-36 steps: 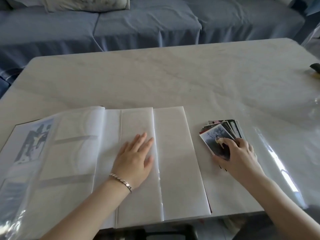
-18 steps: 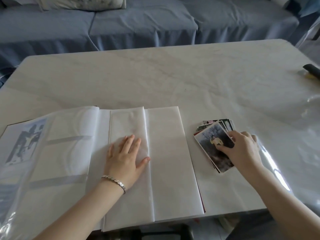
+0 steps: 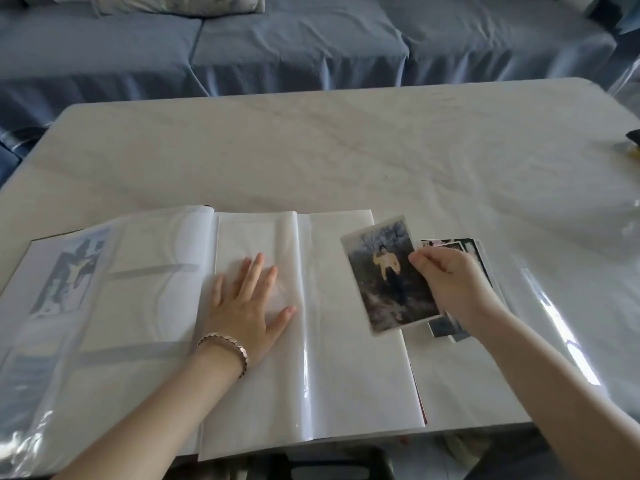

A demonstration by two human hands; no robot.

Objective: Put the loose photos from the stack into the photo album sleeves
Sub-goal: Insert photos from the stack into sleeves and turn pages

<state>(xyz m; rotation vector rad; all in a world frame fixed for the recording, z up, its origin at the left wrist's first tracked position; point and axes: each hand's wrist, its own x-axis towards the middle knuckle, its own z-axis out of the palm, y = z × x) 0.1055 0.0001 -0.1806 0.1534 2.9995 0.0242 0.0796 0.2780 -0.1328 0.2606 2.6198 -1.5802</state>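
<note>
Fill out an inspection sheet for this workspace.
Surface: pale marbled table.
Job's things: album open, a print sleeved at far left; photo held over the album's right edge; stack on the table right of the album.
Clutter: dark object at right edge, cut off.
Hands: left hand flat on a page; right hand pinches the photo.
Cables: nothing seen.
Surroundings: blue sofa behind the table.

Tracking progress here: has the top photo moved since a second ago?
Yes. The right hand lifted the photo off the stack and carried it left; it now overlaps the right edge of the album.
</note>
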